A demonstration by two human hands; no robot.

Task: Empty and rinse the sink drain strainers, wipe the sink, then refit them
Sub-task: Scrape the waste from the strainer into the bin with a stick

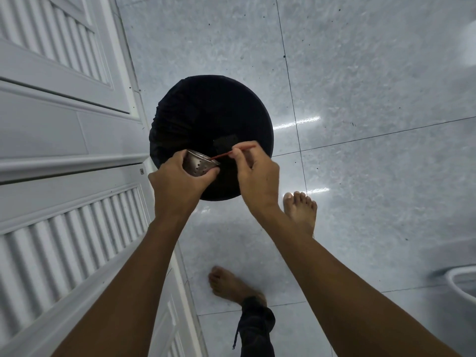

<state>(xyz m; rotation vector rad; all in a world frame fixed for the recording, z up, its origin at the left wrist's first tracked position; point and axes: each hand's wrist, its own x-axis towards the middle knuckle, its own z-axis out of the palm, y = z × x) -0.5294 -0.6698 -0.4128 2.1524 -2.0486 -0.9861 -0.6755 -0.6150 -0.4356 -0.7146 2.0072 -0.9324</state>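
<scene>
Both hands are held out over a round bin lined with a black plastic bag [206, 112], close together but not touching. The left hand [177, 181] is wrapped around a small cup-shaped metal sink strainer with round holes in its wall [199, 164], fingers curled over its far side and thumb pressed against the near side, so the strainer is clamped and tipped with its open mouth turned toward the right hand. The right hand [257, 176] pinches a thin red stick [231, 152] between thumb and forefinger; the stick runs slantwise from upper right to lower left, and its lower tip reaches the rim of the strainer, at or just inside the mouth. Whether anything sits inside the strainer cannot be told, since its interior is turned away.

The strainer hangs above the near-left part of the bin opening, not resting on it. Inside the bin the bag is dark; one flat, dark, roughly square piece [225, 144] lies just beyond the stick, and nothing else can be made out in there.

The bin stands on a glossy pale grey tiled floor [360, 99], just beside a white louvred door [64, 124] on the left. Two bare feet show below the arms, the left foot [226, 282] nearer, the right foot [300, 210] beside the bin
</scene>
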